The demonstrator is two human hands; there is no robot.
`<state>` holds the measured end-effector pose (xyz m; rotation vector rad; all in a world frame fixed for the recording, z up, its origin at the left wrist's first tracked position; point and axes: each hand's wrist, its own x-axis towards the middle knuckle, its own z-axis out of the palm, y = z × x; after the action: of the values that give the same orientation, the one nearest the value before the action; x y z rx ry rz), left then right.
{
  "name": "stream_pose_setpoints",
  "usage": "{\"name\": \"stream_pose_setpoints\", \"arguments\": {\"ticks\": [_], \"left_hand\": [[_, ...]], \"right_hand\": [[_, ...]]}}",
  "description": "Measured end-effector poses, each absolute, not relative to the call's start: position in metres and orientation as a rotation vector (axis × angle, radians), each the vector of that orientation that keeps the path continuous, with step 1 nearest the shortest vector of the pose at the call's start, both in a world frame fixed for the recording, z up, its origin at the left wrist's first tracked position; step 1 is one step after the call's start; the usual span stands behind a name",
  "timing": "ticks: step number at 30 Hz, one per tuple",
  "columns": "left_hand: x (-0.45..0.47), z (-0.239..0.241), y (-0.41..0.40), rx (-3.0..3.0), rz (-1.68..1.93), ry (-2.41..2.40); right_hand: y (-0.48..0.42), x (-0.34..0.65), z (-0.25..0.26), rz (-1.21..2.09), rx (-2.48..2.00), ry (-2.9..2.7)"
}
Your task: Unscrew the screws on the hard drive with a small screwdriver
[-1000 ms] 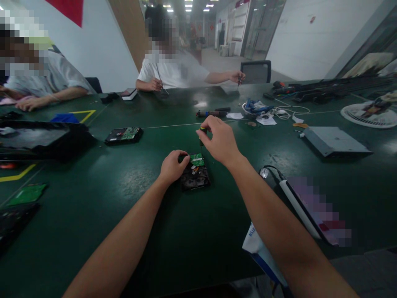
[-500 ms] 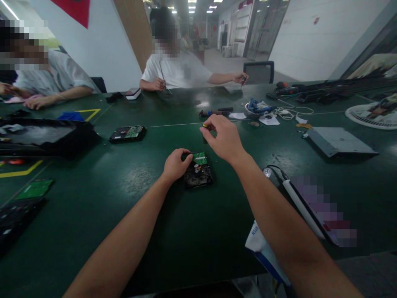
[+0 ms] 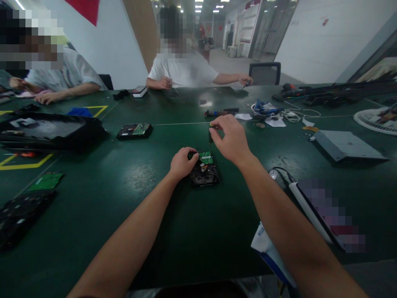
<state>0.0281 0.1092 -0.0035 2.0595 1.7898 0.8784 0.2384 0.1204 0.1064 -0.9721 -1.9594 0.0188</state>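
- Hard drive (image 3: 204, 177): lies flat on the green table (image 3: 167, 240), between and just beyond my two wrists, its green circuit board (image 3: 206, 156) facing up at the far end.
- Handling, in my judgement: compact, stiff and fairly dense for its size; the dark casing looks smooth and could slide on the table under a sideways push.
- Fragility: I rate the circuit board as the weak part; a slipped tip could scratch it.
- Recommended hold: I would grip the casing by its side edges and corners, off the board.
- Left hand (image 3: 182, 163): at the far-left corner, thumb over the top, forefinger curled round toward the far edge; the two appear to pinch that corner. The remaining fingers are hidden, so I cannot tell their state.
- Right hand (image 3: 232, 138): raised above the far-right corner, thumb and forefinger pinching the handle of a screwdriver (image 3: 211, 135), which stands nearly upright. I cannot confirm the tip's seating at this scale.
- Arms: both forearms reach forward and converge; the right wrist rides higher, the left sits low near the table.
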Motion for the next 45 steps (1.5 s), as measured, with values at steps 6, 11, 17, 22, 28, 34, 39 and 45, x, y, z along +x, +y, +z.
{"name": "stream_pose_setpoints", "arguments": {"ticks": [6,11,17,22,28,34,39,45], "left_hand": [[0.0273,-0.0048,0.11,2.064,0.901,1.758],[0.0276,-0.004,0.109,2.044,0.886,1.773],[0.0274,-0.0031,0.109,2.051,0.874,1.772],[0.0275,-0.0038,0.1092,2.065,0.872,1.78],[0.0273,-0.0035,0.1086,2.066,0.866,1.788],[0.027,-0.0038,0.1085,2.062,0.88,1.776],[0.0273,-0.0037,0.1092,2.051,0.869,1.782],[0.0267,-0.0037,0.1089,2.06,0.879,1.766]], "right_hand": [[0.1229,0.2386,0.1039,0.068,-0.989,-1.907],[0.1195,0.2374,0.106,0.013,-0.983,-1.965],[0.1243,0.2395,0.1034,0.013,-1.019,-1.907],[0.1228,0.2396,0.1049,0.04,-1.004,-1.941],[0.1248,0.241,0.1035,-0.029,-1.032,-1.908],[0.1273,0.242,0.1022,0.07,-1.013,-1.907],[0.1208,0.2392,0.1062,0.016,-1.012,-1.965],[0.1265,0.2408,0.1022,0.022,-1.016,-1.894]]}}
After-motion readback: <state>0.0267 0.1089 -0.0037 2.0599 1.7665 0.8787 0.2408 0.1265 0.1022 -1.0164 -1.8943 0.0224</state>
